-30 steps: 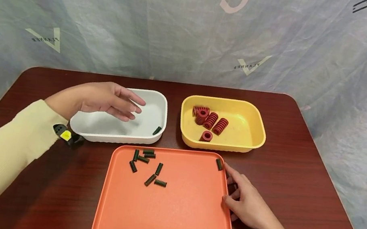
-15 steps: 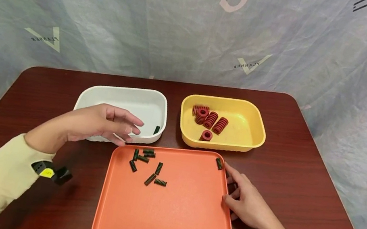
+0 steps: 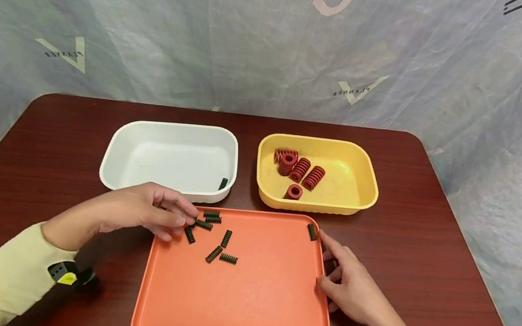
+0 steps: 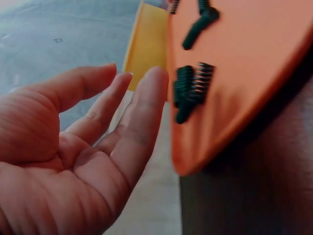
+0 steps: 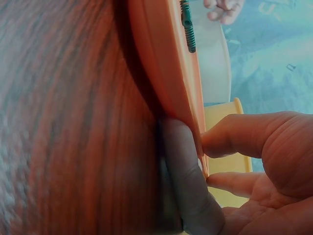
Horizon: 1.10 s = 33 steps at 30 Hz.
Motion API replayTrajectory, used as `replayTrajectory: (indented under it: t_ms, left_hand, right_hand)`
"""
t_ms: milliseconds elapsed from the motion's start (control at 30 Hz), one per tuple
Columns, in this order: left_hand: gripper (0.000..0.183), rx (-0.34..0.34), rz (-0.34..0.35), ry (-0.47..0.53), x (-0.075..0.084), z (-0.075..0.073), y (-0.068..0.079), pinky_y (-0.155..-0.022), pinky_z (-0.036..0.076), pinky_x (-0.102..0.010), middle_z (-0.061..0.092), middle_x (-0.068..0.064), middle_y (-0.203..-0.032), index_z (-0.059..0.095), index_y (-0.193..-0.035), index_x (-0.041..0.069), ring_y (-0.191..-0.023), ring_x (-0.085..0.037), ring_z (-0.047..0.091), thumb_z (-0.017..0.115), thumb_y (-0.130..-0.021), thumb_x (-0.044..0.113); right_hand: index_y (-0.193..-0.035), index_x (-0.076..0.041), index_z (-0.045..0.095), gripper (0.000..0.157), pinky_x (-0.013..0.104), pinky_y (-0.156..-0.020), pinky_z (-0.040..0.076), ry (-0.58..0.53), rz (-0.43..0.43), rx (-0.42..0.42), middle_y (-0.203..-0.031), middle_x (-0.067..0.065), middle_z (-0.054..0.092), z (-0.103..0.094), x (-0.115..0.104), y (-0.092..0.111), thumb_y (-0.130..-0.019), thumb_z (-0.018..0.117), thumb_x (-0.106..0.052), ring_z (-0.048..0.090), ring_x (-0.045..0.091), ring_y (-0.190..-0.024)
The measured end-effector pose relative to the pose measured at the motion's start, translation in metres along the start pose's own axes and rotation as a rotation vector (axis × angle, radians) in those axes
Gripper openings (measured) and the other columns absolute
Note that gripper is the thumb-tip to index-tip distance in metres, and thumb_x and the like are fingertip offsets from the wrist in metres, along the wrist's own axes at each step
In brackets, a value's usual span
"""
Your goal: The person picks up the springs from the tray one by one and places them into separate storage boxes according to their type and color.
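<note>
While the right hand pinches the right rim of the orange tray, thumb above and a finger beneath, the left hand has come down from over the white bin to the tray's far left corner. Left fingers slightly bent, thumb well apart, nothing held; fingertips at the cluster of green springs, partly hiding it, contact uncertain. White bin: 1 green spring near its right end. Yellow bin: 5 red springs, untouched. Judgement: work has shifted back to the tray, where most green springs lie, 1 near its far right corner.
</note>
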<state>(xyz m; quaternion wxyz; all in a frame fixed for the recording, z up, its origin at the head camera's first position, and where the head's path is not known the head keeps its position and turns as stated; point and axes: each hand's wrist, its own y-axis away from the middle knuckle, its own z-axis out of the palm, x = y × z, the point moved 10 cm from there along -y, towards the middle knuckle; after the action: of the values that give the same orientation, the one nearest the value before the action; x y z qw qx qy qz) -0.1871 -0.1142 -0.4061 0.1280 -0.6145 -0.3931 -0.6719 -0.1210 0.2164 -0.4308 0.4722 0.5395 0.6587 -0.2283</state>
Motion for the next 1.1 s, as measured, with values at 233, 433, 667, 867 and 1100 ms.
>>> replayTrajectory:
  t_ms: [233, 433, 667, 867, 1100]
  left_hand:
    - [0.035, 0.035, -0.039, -0.054, -0.016, 0.003, -0.004, -0.08, 0.064, -0.04, 0.067, -0.021, -0.13, 0.066, -0.13, -0.005, -0.099, -0.029, 0.071, 0.07, -0.097, 0.008]
    - [0.03, 0.095, -0.039, -0.175, -0.016, 0.004, -0.007, -0.073, 0.064, -0.036, 0.07, -0.015, -0.124, 0.071, -0.124, -0.001, -0.09, -0.024, 0.07, 0.07, -0.094, 0.002]
    - [0.036, 0.206, 0.019, -0.475, -0.006, 0.005, -0.009, -0.058, 0.05, -0.026, 0.074, -0.002, -0.1, 0.078, -0.109, 0.009, -0.066, -0.015, 0.057, 0.066, -0.082, -0.012]
    - [0.031, 0.258, 0.017, -0.631, -0.004, 0.003, -0.011, -0.06, 0.049, -0.025, 0.071, 0.005, -0.096, 0.08, -0.102, 0.017, -0.069, -0.012, 0.054, 0.078, -0.081, -0.006]
    - [0.018, 0.274, 0.046, -0.693, 0.0, 0.005, -0.013, -0.067, 0.05, -0.027, 0.072, 0.008, -0.094, 0.082, -0.097, 0.02, -0.077, -0.013, 0.057, 0.083, -0.085, 0.007]
  right_hand:
    - [-0.164, -0.013, 0.027, 0.084, 0.035, -0.044, 0.059, 0.009, 0.0, 0.004, -0.123, 0.023, 0.045, -0.001, 0.0, 0.0, -0.093, 0.066, 0.007, 0.068, 0.022, -0.075]
    - [-0.164, -0.014, 0.027, 0.084, 0.035, -0.044, 0.059, 0.023, -0.004, 0.006, -0.123, 0.024, 0.046, -0.001, 0.0, -0.001, -0.093, 0.067, 0.007, 0.067, 0.022, -0.074]
    - [-0.164, -0.013, 0.028, 0.084, 0.035, -0.044, 0.059, 0.039, -0.007, 0.009, -0.123, 0.024, 0.046, -0.001, -0.001, -0.001, -0.092, 0.066, 0.008, 0.067, 0.021, -0.074]
    - [-0.164, -0.013, 0.027, 0.083, 0.035, -0.044, 0.059, 0.038, -0.006, 0.006, -0.123, 0.024, 0.046, -0.001, -0.001, -0.001, -0.093, 0.066, 0.007, 0.067, 0.022, -0.074]
    - [-0.164, -0.013, 0.027, 0.083, 0.035, -0.044, 0.059, 0.037, -0.007, 0.009, -0.123, 0.024, 0.046, -0.001, -0.001, 0.0, -0.093, 0.066, 0.008, 0.067, 0.021, -0.074]
